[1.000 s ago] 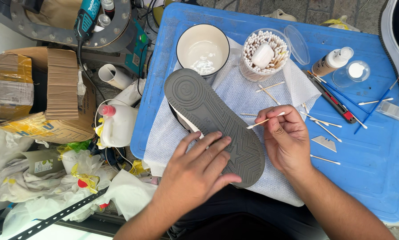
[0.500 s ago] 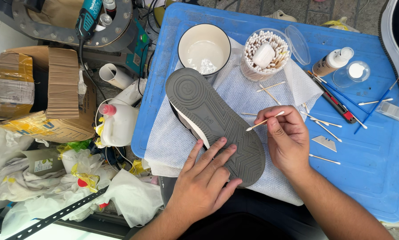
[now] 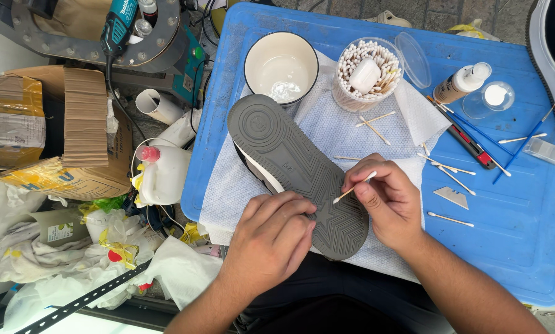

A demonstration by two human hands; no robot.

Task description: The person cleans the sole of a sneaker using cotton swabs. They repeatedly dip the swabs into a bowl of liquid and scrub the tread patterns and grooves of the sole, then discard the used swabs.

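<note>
Grey-soled shoe (image 3: pixel 290 161) lies sole-up on a white cloth (image 3: pixel 345 130) near the middle of the blue desk (image 3: pixel 525 235), heel toward 10 o'clock, toe toward 5 o'clock. Left hand (image 3: pixel 271 238) rests flat on the toe end of the sole, fingers together and pressing down, gripping nothing. Right hand (image 3: pixel 389 201) sits at 3 o'clock of the toe, fingers pinched narrow around a cotton swab (image 3: pixel 353 187) whose tip meets the sole tread. At 12 o'clock of the shoe stands a white bowl (image 3: pixel 282 68); at 1 o'clock, a clear tub of cotton swabs (image 3: pixel 367 74). Loose used swabs lie scattered at 3 o'clock, beside a small blade (image 3: pixel 449 196).
</note>
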